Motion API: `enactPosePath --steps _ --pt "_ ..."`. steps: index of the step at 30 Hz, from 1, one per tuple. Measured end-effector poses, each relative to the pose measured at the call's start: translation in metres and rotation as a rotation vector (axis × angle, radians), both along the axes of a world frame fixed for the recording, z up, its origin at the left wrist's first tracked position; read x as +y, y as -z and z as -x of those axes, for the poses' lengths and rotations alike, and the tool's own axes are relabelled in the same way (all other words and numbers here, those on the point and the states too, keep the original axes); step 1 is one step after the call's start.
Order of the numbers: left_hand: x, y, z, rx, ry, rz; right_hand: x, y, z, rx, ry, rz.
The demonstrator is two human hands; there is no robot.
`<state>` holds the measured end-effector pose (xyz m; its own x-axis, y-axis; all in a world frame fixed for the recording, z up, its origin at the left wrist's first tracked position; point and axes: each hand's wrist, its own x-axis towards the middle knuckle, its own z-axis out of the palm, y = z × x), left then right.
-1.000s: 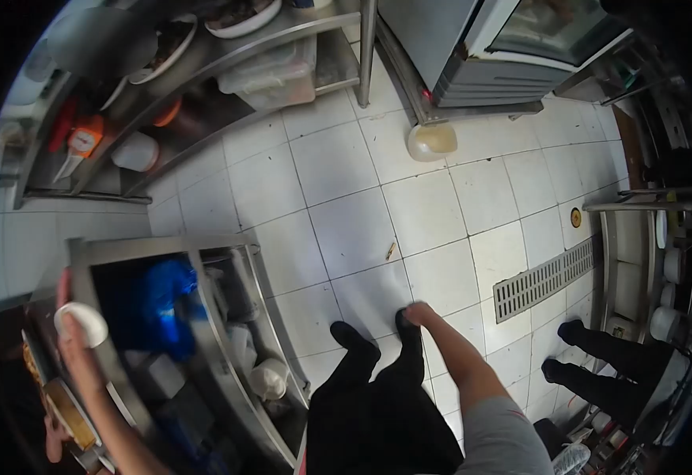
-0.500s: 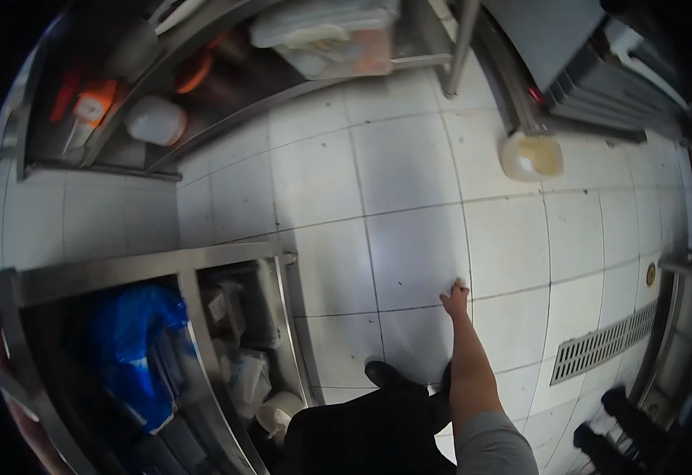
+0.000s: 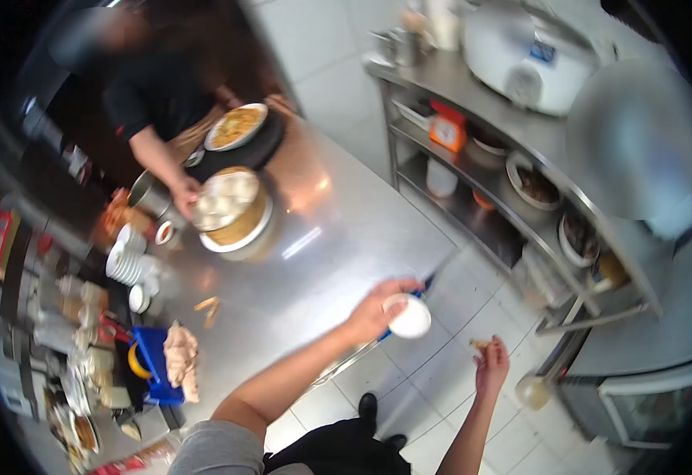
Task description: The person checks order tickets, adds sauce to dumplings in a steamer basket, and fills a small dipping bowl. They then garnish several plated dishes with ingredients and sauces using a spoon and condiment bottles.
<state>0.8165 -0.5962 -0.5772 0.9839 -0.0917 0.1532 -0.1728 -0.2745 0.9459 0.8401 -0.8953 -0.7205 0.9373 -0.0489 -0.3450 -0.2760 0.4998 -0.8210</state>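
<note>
White dish (image 3: 409,318) sitting clamped in left hand (image 3: 373,315) by bench (image 3: 346,210) edge. Right hand (image 3: 491,370), well apart, pinching small brown bit (image 3: 479,343) over tiled floor (image 3: 447,352). Other person's hand (image 3: 187,196) touching basket (image 3: 237,231).

Left hand (image 3: 372,312) outstretched; right hand (image 3: 491,367) — curled

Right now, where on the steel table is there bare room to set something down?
The widest bare patch on the steel table lies between the bamboo steamer and the left hand. The side holding the stacked white bowls and blue container is crowded.
</note>
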Motion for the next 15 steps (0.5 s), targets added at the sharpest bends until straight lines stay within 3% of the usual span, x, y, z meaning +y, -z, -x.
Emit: enactPosePath --steps 3,5,6,9,11,14,15 --pt "0.006 0.011 0.079 -0.109 -0.039 -0.153 0.050 -0.102 -0.063 -0.243 -0.194 -0.001" --pt "-0.002 -0.005 0.142 0.301 -0.099 0.365 0.124 -0.166 -0.080 -0.254 -0.388 0.049" --pt "-0.001 0.008 0.177 0.284 -0.133 0.305 0.167 -0.185 -0.082 -0.239 -0.483 0.034" --pt "0.007 0.012 0.270 0.447 -0.241 0.200 0.290 -0.216 -0.051 -0.298 -0.742 0.154" --pt "0.007 0.021 0.333 0.542 -0.450 0.245 0.354 -0.196 -0.023 -0.478 -0.940 0.296" --pt "0.000 0.020 0.406 0.585 -0.927 0.295 0.421 -0.182 0.026 -1.218 -1.033 0.534" --pt "-0.013 0.028 0.431 0.584 -1.134 0.363 0.434 -0.186 0.041 -1.333 -1.035 0.629"
